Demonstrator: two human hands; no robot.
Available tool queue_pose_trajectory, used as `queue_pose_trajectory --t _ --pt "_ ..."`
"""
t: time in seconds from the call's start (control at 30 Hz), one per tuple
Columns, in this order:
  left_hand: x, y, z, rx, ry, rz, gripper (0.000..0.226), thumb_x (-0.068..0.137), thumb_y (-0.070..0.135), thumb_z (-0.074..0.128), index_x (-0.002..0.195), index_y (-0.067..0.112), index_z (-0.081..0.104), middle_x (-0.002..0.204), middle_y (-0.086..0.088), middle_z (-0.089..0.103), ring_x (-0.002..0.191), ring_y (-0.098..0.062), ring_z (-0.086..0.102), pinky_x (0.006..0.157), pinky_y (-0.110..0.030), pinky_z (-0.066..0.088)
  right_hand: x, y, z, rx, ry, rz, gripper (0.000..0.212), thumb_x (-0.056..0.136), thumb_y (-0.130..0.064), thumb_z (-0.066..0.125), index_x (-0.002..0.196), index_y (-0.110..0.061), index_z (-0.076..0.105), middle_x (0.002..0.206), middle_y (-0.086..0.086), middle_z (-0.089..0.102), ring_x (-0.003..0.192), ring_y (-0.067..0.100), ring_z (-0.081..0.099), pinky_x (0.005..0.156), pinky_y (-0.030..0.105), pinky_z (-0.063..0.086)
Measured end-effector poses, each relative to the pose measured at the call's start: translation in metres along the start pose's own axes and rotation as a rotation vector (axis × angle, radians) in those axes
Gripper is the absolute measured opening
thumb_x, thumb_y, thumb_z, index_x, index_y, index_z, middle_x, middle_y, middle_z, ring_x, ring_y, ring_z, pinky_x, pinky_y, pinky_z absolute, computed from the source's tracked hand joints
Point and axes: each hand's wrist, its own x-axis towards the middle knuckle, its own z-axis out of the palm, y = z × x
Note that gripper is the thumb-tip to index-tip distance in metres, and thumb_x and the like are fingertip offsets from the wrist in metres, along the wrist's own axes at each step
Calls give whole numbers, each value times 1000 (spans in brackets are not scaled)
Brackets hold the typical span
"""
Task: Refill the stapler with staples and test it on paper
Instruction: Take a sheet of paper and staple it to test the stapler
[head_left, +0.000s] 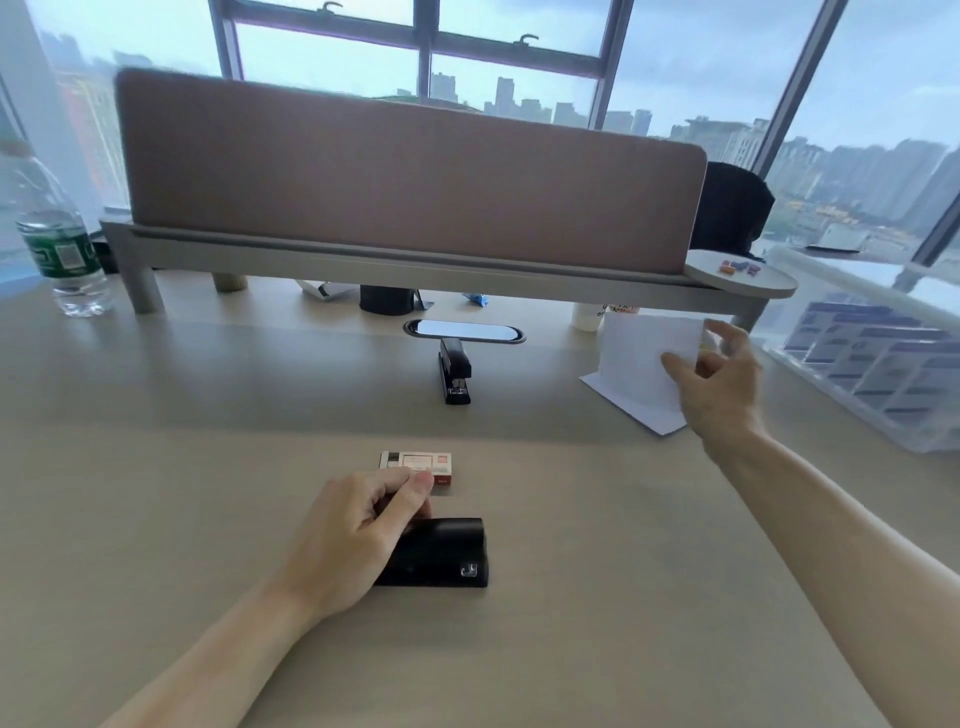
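I see my left hand (358, 535) with fingers clamped on the black stapler (441, 553) lying on the desk (156, 467), while my right hand (717, 379) pinches the folded paper (636, 364), staple box (415, 466) between.

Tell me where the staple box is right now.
The staple box lies on the desk near the middle of the head view, just beyond the left hand and the near stapler.
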Motion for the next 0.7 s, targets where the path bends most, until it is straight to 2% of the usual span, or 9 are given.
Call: queue_pose_trajectory --t 0.1,0.17,0.2,0.33,0.43,0.5,0.57,0.63,0.7 --pt "-1 1 -6 -55 10 -12 54 92 68 42 84 21 68 69 3 67 65 -15 61 67 -31 47 -27 -47 -15 142 -85 -75 36 96 -14 72 125 -27 56 97 0 76 79 12 75 74 36 62" --pt "-4 3 -11 -143 60 -51 50 90 71 46 95 26 68 78 2 71 72 -14 65 75 -40 52 -47 -74 -27 183 -173 -136 32 97 -13 71 126 -23 60 99 -2 79 74 5 76 64 26 63" --pt "-6 4 -13 -181 97 -68 48 89 72 48 100 30 68 85 4 73 79 -13 68 78 -41 55 -57 -86 -32 195 -223 -157 33 97 -12 70 127 -22 62 96 -3 80 74 6 77 65 27 64" --pt "-7 30 -24 -118 295 24 53 88 66 54 125 29 58 124 18 65 119 -8 61 102 -36 50 -93 -123 -51 164 -482 -224 37 96 -7 69 129 -24 62 100 5 81 81 17 78 72 34 63" --pt "10 74 -36 -105 185 121 68 85 63 64 141 28 48 137 16 61 132 -5 54 110 -25 41 -111 -140 -56 105 -620 -298 39 95 -2 69 128 -23 63 100 19 77 84 32 76 73 41 64" --pt "22 103 -39 -136 4 82 61 85 56 70 136 26 58 124 10 73 118 -8 67 104 -32 52 -119 -148 -52 59 -670 -331 39 95 -2 70 128 -23 64 98 19 76 86 38 74 75 48 63" --pt "28 120 -35 -238 -100 8 33 90 39 72 111 14 74 100 -5 81 92 -20 77 91 -54 59 -125 -152 -46 56 -667 -345 40 94 -3 72 127 -24 64 95 14 78 85 34 75 75 48 63" --pt "29 123 -27 -296 -72 -48 28 91 34 69 92 6 75 90 -18 79 76 -23 69 78 -65 56 -127 -148 -40 48 -535 -371 43 91 -11 77 127 -29 62 95 2 79 85 21 76 75 40 67" --pt "26 121 -19 -368 34 -137 39 85 44 70 89 5 73 90 -26 76 72 -25 62 69 -69 55 -129 -132 -38 80 -355 -279 49 87 -27 81 130 -32 58 103 -8 75 91 11 75 74 27 64"
